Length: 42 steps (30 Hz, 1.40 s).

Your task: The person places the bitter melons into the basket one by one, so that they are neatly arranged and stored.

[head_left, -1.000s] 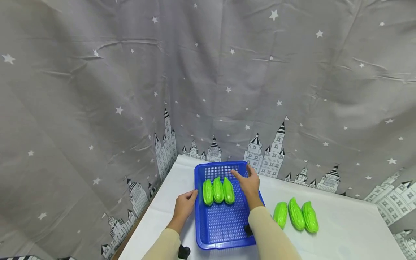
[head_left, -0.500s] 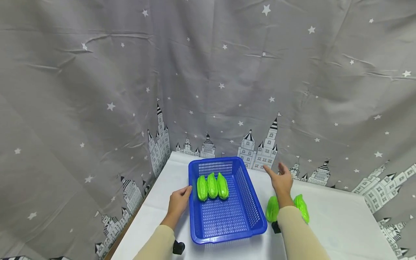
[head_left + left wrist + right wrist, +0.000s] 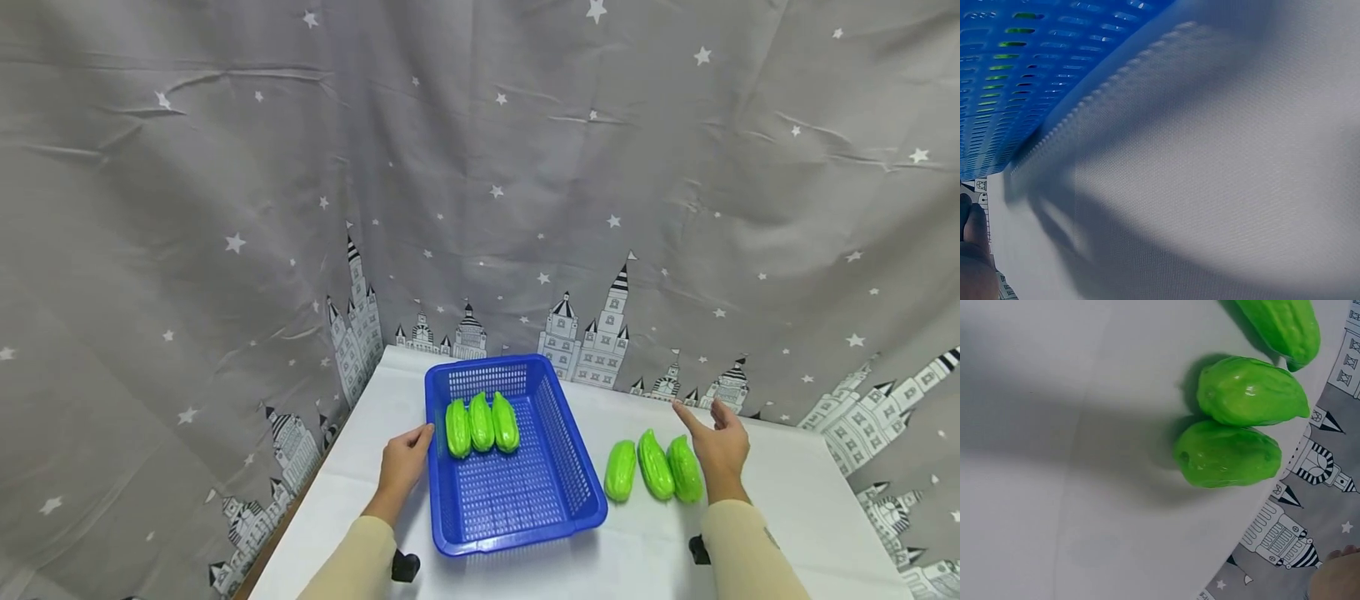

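Note:
In the head view, my left hand point(image 3: 402, 458) pinches the left rim of a blue plastic basket point(image 3: 513, 496) between thumb and fingers. Three glossy green bitter melons point(image 3: 482, 422) lie side by side in the basket's far left part. Right of the basket, three more lie on the table: a left one point(image 3: 620, 471), a middle one point(image 3: 656, 465) and a right one point(image 3: 685, 469). My right hand point(image 3: 723, 450) hovers just right of that last melon, thumb and fingers spread and holding nothing. The right wrist view shows these loose melons point(image 3: 1252, 391) close up.
A white cloth covers the table point(image 3: 795, 500), whose left edge shows. Behind it hangs a grey curtain point(image 3: 480, 208) printed with stars and castles. The basket's slotted wall point(image 3: 1016, 81) fills the upper left of the left wrist view.
My right hand has moved from the basket's far right corner, over the loose melons, to their right side. My left hand stays at the basket's rim. The head view has shifted slightly.

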Tool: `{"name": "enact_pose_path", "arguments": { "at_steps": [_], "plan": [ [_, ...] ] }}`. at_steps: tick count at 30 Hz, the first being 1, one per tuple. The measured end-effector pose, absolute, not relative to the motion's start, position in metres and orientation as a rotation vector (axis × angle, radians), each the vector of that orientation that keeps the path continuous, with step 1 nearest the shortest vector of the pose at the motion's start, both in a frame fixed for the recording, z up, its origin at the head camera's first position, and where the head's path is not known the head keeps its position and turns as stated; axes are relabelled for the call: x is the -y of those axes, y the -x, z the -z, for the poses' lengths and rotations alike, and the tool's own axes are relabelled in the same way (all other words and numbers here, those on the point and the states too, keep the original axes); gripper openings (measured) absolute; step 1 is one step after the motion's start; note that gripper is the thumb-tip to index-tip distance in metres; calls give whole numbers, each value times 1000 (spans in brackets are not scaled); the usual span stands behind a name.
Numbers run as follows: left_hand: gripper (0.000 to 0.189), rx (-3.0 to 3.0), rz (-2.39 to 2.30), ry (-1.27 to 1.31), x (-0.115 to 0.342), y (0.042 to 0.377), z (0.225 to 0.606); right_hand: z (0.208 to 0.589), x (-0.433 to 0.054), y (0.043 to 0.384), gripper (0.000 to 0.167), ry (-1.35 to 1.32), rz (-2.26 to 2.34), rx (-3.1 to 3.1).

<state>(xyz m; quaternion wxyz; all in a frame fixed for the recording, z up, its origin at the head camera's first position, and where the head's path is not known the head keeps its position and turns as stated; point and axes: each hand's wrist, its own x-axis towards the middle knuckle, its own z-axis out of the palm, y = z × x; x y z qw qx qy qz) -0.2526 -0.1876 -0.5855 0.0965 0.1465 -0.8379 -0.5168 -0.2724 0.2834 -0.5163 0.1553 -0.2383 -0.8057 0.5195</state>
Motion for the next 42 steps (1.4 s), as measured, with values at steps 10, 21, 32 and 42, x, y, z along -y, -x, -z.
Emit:
{"name": "enact_pose_path", "arguments": {
  "at_steps": [10,21,32,42],
  "plan": [
    [48,2494,1540,-431,192,256,591,547,-299,259,92,769,-1418,2429],
    [50,2500,1544,-446,190,258,591,592,-310,242,90,903,-1436,2528],
    [51,2476,1572,-461,191,256,593,606,-298,237,73,875,-1374,2582],
    [50,2478,1561,-452,189,257,594,605,-297,236,69,879,-1347,2597]
  ]
}}
